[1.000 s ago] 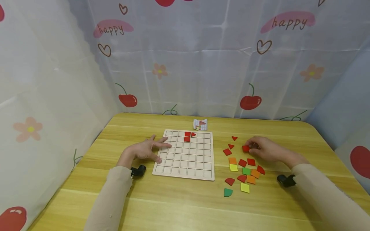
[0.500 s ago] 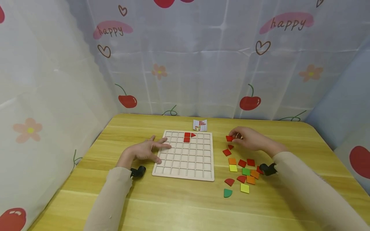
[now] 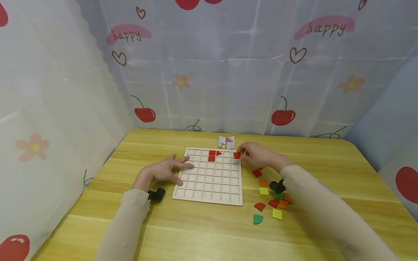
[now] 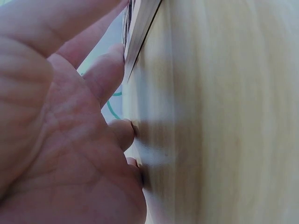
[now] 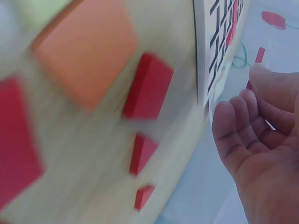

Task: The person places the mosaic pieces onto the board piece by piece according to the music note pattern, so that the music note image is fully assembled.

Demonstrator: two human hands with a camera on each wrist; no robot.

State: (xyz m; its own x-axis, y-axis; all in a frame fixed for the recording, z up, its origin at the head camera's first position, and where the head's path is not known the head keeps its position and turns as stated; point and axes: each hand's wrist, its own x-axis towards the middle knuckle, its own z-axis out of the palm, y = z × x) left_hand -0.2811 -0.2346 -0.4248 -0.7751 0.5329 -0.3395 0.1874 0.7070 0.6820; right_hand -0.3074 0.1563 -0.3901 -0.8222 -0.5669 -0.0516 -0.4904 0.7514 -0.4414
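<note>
A pale wooden grid board [image 3: 209, 181] lies on the table. Near its top edge, two red square tiles [image 3: 212, 158] sit in cells, one below the other, with a red triangle tile [image 3: 218, 153] to their right. My left hand [image 3: 163, 170] rests on the board's left side, fingers spread. In the head view my right hand [image 3: 258, 156] pinches a red square tile [image 3: 237, 155] between thumb and fingers, over the board's top right corner. The right wrist view shows that held tile [image 5: 259, 55] edge-on at the thumb tip.
A small printed pattern card [image 3: 226, 142] lies behind the board. Right of the board are loose tiles: a red square [image 3: 257, 173], a yellow square [image 3: 277, 214], a green quarter-circle [image 3: 258, 219] and several others, some hidden under the right arm. A patterned curtain [image 3: 209, 72] stands behind the table.
My right hand has carried the red square tile leftward from the loose tiles to the board's top right corner. My left hand has stayed in place.
</note>
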